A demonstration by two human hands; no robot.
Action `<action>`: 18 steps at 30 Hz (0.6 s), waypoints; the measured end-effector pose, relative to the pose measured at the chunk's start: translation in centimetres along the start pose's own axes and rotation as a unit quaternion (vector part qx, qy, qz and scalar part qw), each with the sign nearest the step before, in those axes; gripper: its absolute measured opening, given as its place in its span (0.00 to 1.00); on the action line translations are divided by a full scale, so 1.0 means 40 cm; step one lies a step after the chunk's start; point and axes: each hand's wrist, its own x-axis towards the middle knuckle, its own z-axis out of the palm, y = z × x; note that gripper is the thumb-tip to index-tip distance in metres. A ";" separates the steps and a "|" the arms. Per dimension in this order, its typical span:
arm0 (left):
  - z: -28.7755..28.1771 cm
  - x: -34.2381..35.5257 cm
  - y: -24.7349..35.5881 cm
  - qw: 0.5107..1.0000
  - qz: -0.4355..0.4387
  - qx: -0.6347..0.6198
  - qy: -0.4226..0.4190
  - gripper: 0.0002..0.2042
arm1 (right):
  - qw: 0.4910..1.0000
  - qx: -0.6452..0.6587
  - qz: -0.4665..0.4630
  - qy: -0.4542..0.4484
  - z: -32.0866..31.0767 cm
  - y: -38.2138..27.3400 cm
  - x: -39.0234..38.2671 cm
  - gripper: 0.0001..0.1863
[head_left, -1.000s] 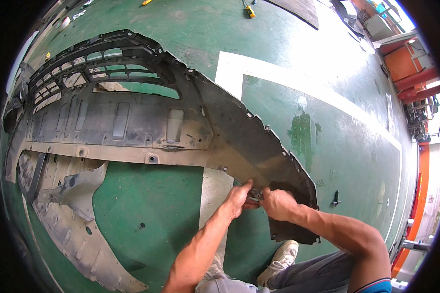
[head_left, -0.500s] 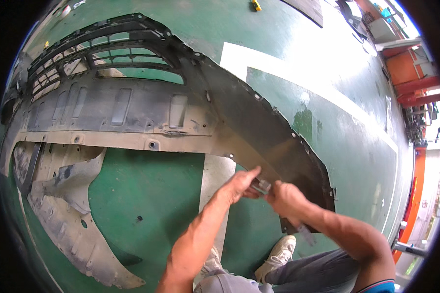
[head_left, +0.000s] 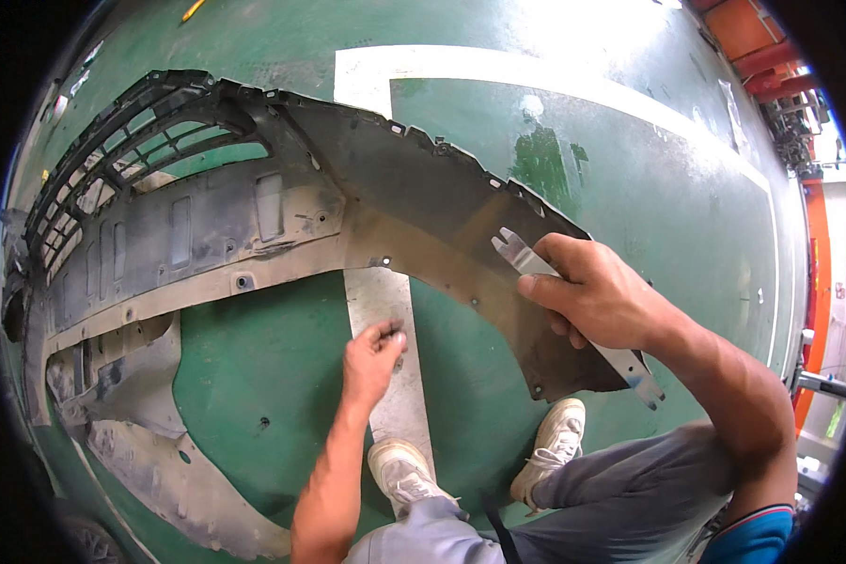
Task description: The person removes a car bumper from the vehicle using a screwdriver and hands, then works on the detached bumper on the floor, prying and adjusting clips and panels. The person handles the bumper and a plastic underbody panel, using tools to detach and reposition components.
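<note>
fingers of the right hand (head_left: 603, 289) clench a forked pry tool (head_left: 634, 372); left hand (head_left: 370, 367) curled, contents unclear; ten-o'clock bumper cover (head_left: 226, 221) off, remainder unclear.

Bright scene in front of you: strong white glare spills across the green floor (head_left: 263, 362) at upper right, washing out its surface, and patches along the right edge burn nearly white. Soft-edged shadow sits beside your left hand (head_left: 370, 365). There's a gleam on your metal pry tool (head_left: 627, 368). The middle's reasonably sharp, while the fisheye curves the white floor line (head_left: 498, 66) and a black, blue-fringed rim swallows the corners.
</note>
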 end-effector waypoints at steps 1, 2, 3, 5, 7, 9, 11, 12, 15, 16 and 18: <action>-0.006 -0.020 -0.021 0.999 -0.017 0.043 0.015 0.14 | 1.000 0.008 -0.002 0.002 -0.005 0.002 -0.006 0.14; -0.006 -0.041 -0.039 0.998 0.031 0.038 0.043 0.14 | 1.000 0.001 -0.012 -0.003 -0.009 0.003 -0.010 0.14; -0.012 -0.061 -0.052 0.991 0.092 0.076 0.056 0.15 | 1.000 0.000 -0.025 -0.005 -0.011 0.004 -0.013 0.14; -0.017 -0.092 -0.065 0.976 0.146 0.144 0.079 0.15 | 0.999 -0.003 -0.053 -0.006 -0.017 0.004 -0.016 0.14; -0.012 -0.106 -0.066 0.959 0.168 0.212 0.088 0.17 | 0.998 0.010 -0.059 -0.008 -0.025 0.004 -0.022 0.14; 0.000 -0.112 -0.062 0.946 0.181 0.251 0.096 0.18 | 0.997 0.030 -0.065 -0.009 -0.035 0.004 -0.031 0.13; 0.008 -0.110 -0.056 0.927 0.182 0.312 0.098 0.16 | 0.995 0.061 -0.072 -0.009 -0.049 0.004 -0.043 0.13; 0.012 -0.106 -0.053 0.918 0.184 0.338 0.097 0.16 | 0.995 0.076 -0.059 -0.002 -0.056 0.004 -0.050 0.17; 0.021 -0.098 -0.050 0.895 0.192 0.393 0.090 0.14 | 0.993 0.089 -0.070 0.024 -0.082 0.009 -0.073 0.17; 0.023 -0.096 -0.049 0.888 0.192 0.409 0.086 0.13 | 0.991 0.099 -0.084 0.033 -0.091 0.013 -0.080 0.17; 0.026 -0.096 -0.046 0.872 0.190 0.442 0.084 0.12 | 0.988 0.124 -0.083 0.042 -0.120 0.026 -0.099 0.14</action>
